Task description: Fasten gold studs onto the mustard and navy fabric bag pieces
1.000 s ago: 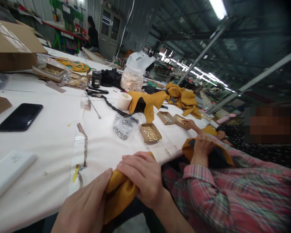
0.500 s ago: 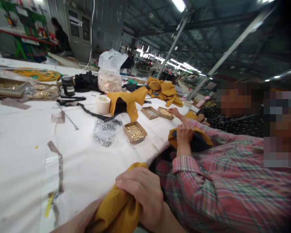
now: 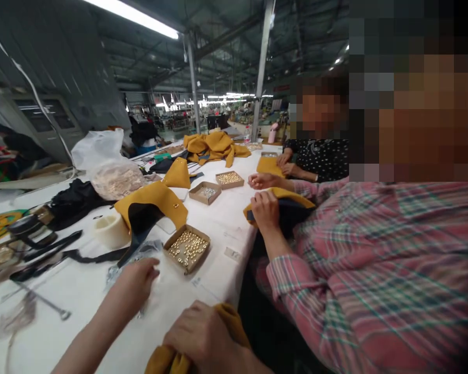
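Note:
My left hand (image 3: 138,280) is over the plastic bag of metal pieces (image 3: 115,272), left of a cardboard box of gold-coloured pieces (image 3: 187,248). Its fingers are bent together; what they hold, if anything, is too small to make out. At the table's near edge my right hand (image 3: 203,332) is closed on a mustard cloth (image 3: 232,322), whose lower part is cut off by the frame. Farther off, another mustard piece with a dark lining (image 3: 152,202) lies beside a white roll (image 3: 111,231).
A person in a plaid shirt (image 3: 359,270) sits close on the right, holding mustard cloth; another person in dotted black (image 3: 317,158) is beyond. Two small boxes (image 3: 205,192), a mustard pile (image 3: 214,147), a plastic sack (image 3: 117,178) and a metal rod (image 3: 42,298) lie on the table.
My left hand has come off the mustard cloth and reached forward over the bag. My right hand still grips the cloth. The view has turned to the right.

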Tool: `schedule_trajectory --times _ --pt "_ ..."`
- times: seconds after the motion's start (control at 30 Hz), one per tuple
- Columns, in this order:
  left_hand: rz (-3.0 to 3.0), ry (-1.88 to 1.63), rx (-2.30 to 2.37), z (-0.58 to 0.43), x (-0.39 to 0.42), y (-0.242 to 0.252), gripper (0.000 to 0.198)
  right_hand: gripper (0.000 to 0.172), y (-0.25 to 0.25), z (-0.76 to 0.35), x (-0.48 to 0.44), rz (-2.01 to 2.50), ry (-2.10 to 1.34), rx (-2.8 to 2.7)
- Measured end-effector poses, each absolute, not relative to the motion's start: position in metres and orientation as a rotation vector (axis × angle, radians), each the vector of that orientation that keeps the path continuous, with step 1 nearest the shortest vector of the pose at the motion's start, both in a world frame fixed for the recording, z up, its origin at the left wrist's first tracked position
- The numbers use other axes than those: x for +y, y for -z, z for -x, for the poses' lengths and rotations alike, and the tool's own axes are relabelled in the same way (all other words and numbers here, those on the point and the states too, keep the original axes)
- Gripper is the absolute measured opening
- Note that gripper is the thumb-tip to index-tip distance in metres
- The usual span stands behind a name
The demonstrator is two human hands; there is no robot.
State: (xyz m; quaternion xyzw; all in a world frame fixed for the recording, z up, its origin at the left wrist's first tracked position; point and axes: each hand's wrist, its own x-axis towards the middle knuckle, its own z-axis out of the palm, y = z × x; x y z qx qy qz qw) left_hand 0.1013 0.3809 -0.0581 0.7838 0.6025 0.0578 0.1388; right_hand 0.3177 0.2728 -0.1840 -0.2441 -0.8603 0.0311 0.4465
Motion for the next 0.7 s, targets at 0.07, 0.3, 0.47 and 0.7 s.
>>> schedule_trajectory --times 0.07,0.3,0.47,0.7 --pt "-2.363 -0.097 1.677 -0.129 0.428 0.058 0.026 0.014 0.170 -0.329 0.278 0.587 -0.085 -2.125" --pt "-2.652 0.272 1.644 -0.193 0.480 0.076 0.022 0.017 0.061 -0.529 0.419 0.742 0.060 -1.821" --pt "-2.738 0.478 1.665 -0.196 0.482 0.081 0.019 0.023 0.054 -0.607 0.468 0.750 0.259 -1.554" --pt "-2.697 0.539 1.626 -0.205 0.488 0.071 0.011 0.010 0.060 -0.603 0.468 0.659 0.040 -1.667"
